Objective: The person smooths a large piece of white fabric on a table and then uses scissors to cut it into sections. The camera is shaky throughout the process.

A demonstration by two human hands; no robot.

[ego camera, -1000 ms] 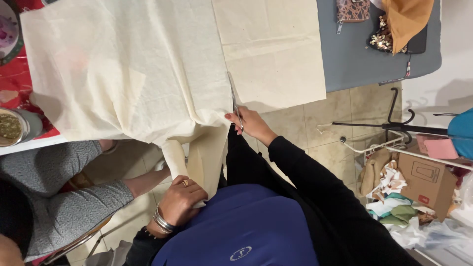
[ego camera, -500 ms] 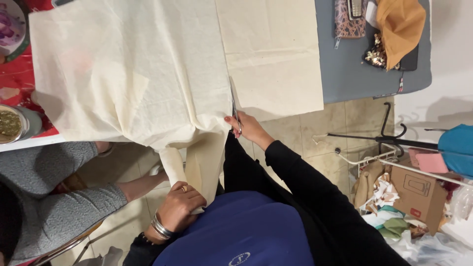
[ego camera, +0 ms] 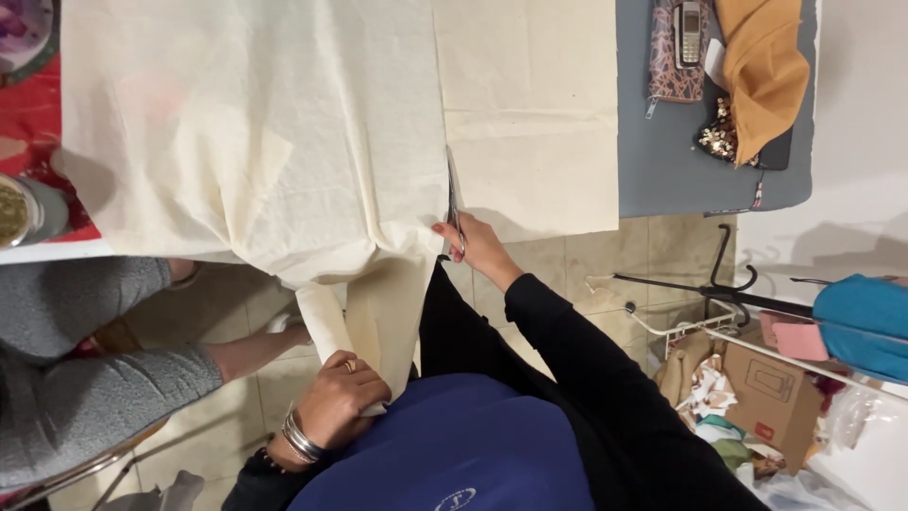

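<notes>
A large sheet of cream fabric (ego camera: pixel 265 132) lies spread over the table and hangs off its near edge. My right hand (ego camera: pixel 478 248) grips a pair of scissors (ego camera: pixel 453 194) whose blades point away from me along a slit in the fabric. My left hand (ego camera: pixel 345 397), with bracelets on the wrist and a ring, clutches the hanging end of the fabric (ego camera: pixel 378 312) close to my body. A second cream panel (ego camera: pixel 530 104) lies to the right of the blades.
The grey table (ego camera: pixel 662 161) holds a patterned pouch with a small phone (ego camera: pixel 676 47), an ochre cloth (ego camera: pixel 761 66) and beads. Another person in grey (ego camera: pixel 85 378) sits at left. A jar (ego camera: pixel 28 210), cardboard box (ego camera: pixel 771 393) and rack (ego camera: pixel 719 293) stand nearby.
The view has shifted a little, so the table sits higher in the frame. Both hands keep their hold; the scissors stay at the same place in the fabric.
</notes>
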